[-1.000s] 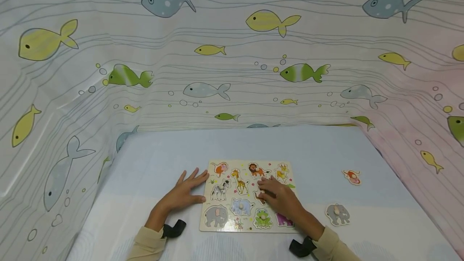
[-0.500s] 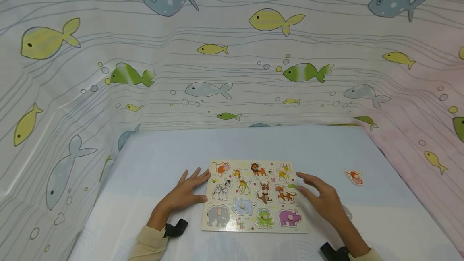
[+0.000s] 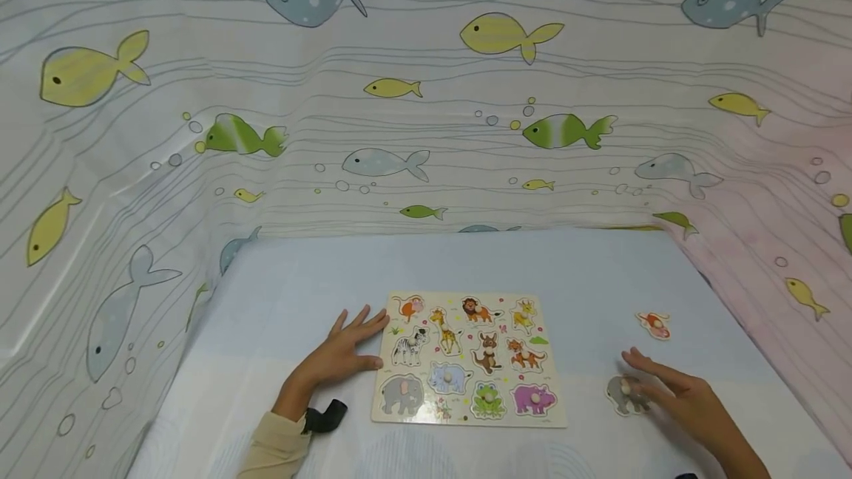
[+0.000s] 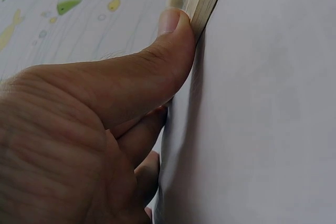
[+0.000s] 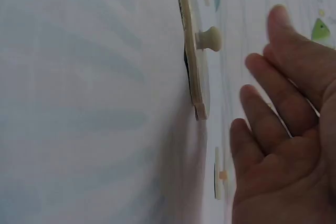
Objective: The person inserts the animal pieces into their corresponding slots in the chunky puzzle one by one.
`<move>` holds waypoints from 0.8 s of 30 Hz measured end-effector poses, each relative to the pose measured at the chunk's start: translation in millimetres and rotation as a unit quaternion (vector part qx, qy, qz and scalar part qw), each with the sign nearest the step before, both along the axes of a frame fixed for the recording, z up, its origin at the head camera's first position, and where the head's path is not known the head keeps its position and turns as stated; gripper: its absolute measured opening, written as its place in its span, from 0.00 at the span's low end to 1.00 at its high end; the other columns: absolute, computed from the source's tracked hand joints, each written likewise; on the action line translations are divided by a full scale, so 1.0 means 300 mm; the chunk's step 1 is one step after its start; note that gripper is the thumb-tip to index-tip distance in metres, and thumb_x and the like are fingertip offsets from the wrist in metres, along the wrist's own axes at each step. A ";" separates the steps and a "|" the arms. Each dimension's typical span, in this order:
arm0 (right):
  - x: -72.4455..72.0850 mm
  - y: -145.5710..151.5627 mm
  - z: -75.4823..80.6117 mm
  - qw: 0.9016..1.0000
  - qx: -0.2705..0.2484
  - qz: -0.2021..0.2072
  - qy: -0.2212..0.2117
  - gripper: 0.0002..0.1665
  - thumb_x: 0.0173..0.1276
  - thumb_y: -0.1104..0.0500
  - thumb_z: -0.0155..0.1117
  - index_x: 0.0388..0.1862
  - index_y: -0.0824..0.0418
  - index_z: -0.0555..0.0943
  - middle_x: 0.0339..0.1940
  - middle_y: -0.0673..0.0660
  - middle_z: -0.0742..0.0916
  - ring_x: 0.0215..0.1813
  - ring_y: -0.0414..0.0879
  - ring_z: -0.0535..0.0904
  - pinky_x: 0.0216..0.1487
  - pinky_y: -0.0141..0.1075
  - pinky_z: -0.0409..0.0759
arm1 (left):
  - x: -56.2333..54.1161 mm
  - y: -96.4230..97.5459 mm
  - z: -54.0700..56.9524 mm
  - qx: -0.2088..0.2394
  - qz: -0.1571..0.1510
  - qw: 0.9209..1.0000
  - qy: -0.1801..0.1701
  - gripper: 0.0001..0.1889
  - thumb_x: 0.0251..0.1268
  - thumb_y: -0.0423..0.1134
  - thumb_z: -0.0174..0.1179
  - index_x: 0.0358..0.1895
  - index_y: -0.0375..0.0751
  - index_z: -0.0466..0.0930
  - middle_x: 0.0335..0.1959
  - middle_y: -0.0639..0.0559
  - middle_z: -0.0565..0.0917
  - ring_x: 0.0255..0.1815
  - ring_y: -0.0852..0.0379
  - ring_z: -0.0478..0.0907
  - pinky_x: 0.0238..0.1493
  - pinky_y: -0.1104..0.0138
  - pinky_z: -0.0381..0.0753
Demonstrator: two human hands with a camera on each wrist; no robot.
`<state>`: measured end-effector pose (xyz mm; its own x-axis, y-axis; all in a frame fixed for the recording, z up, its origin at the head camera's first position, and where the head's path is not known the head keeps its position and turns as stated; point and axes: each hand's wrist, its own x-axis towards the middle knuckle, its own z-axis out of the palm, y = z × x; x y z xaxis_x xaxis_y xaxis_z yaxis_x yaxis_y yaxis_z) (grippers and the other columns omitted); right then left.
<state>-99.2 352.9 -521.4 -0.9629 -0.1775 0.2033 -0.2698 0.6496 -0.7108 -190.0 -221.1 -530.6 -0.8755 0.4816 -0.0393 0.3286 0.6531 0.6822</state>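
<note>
A wooden animal puzzle board [image 3: 459, 416] lies on the table. My left hand [image 3: 336, 357] rests at its left side with fingers spread, and in the left wrist view the thumb [image 4: 176, 35] touches the board's edge [image 4: 209, 1]. My right hand [image 3: 679, 394] hovers over the grey elephant puzzle piece [image 3: 619, 396], partly covering it. The right wrist view shows that piece's round knob [image 5: 210, 39] apart from the extended fingers [image 5: 278, 85]. Beyond it lies a red-orange monkey puzzle piece [image 3: 655, 325].
Knobbed pieces such as the purple hippo [image 3: 534, 398] and green frog [image 3: 488, 399] sit in the board. Its elephant [image 3: 401, 395] and monkey [image 3: 410, 307] places show no knobs. A fish-print curtain [image 3: 466, 124] surrounds the pale table [image 3: 319, 265].
My right hand has let go of the kangaroo puzzle piece in the board and moved right, over the elephant puzzle piece. The left hand stays at the board's edge.
</note>
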 end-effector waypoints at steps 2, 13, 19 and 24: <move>0.004 0.014 -0.022 1.000 -0.008 0.014 -0.003 0.28 0.65 0.63 0.70 0.65 0.61 0.80 0.66 0.36 0.78 0.65 0.15 0.68 0.58 0.06 0.64 | -0.002 0.001 -0.001 -0.001 0.001 1.000 -0.003 0.44 0.55 0.49 0.71 0.76 0.43 0.64 0.79 0.48 0.62 0.83 0.41 0.44 0.80 0.42 0.23; -0.006 0.014 -0.099 0.997 -0.007 0.053 0.058 0.27 0.57 0.71 0.73 0.57 0.61 0.85 0.61 0.55 0.86 0.69 0.23 0.70 0.67 0.12 0.62 | -0.007 -0.006 0.004 -0.005 0.004 1.000 -0.003 0.44 0.55 0.49 0.72 0.76 0.45 0.63 0.79 0.51 0.61 0.84 0.44 0.44 0.81 0.43 0.24; 0.003 -0.001 -0.099 0.996 -0.016 0.053 0.072 0.25 0.55 0.74 0.72 0.54 0.63 0.86 0.59 0.51 0.87 0.68 0.24 0.71 0.67 0.11 0.62 | -0.007 -0.004 -0.007 0.000 0.000 1.000 -0.003 0.44 0.55 0.49 0.71 0.75 0.43 0.64 0.78 0.49 0.62 0.83 0.41 0.45 0.80 0.42 0.24; 0.009 -0.004 -0.093 0.999 -0.006 0.031 0.044 0.23 0.59 0.70 0.72 0.55 0.60 0.86 0.60 0.48 0.86 0.68 0.20 0.69 0.64 0.09 0.61 | -0.005 -0.001 -0.009 -0.002 0.001 1.000 -0.006 0.43 0.56 0.49 0.71 0.76 0.44 0.64 0.79 0.49 0.62 0.83 0.42 0.44 0.80 0.42 0.23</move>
